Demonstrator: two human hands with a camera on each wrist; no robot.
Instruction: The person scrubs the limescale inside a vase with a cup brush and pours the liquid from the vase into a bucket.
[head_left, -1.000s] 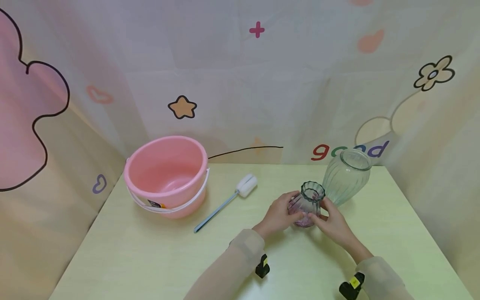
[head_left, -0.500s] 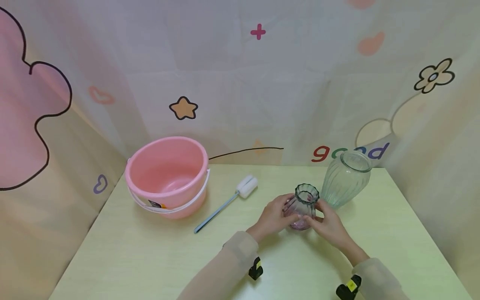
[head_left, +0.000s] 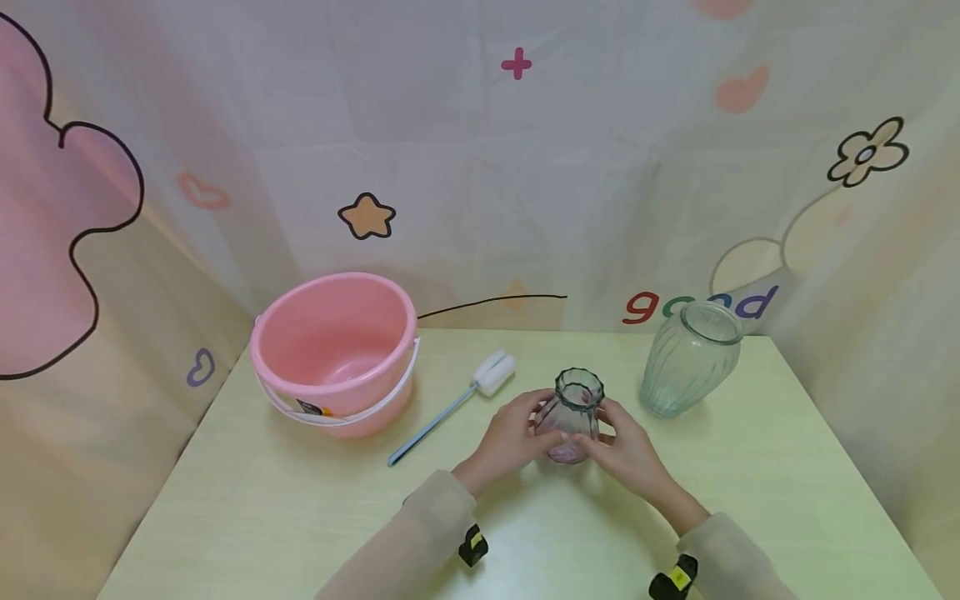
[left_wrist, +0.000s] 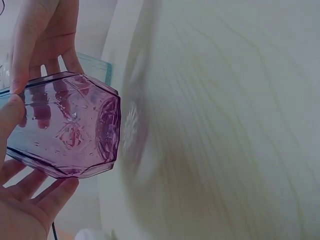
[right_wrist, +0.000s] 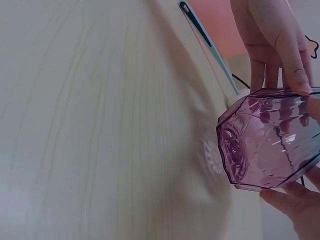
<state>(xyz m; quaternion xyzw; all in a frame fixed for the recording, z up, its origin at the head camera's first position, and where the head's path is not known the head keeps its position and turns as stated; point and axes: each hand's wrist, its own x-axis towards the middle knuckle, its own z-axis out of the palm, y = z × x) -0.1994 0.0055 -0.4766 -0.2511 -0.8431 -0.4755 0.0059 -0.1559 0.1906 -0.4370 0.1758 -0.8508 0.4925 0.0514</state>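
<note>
Both my hands hold a small faceted glass vase (head_left: 570, 425), purple toward its base and grey-green at the scalloped rim. My left hand (head_left: 512, 435) grips its left side, thumb at the front and fingers round behind. From the right, my right hand (head_left: 628, 450) grips it the same way. In both wrist views the purple base of the vase (left_wrist: 75, 125) hangs a little above the table, with its shadow below. A taller pale green glass vase (head_left: 690, 358) stands behind and to the right, apart from my hands.
A pink bucket (head_left: 330, 287) with a white handle stands at the back left. Between bucket and hands lies a bottle brush (head_left: 442, 417) with a white sponge head. A printed curtain (head_left: 450, 167) closes off the table's (head_left: 300, 525) back and sides.
Both hands have carried the small purple vase leftward and slightly toward me, away from the green vase. The bucket, brush and green vase have not moved.
</note>
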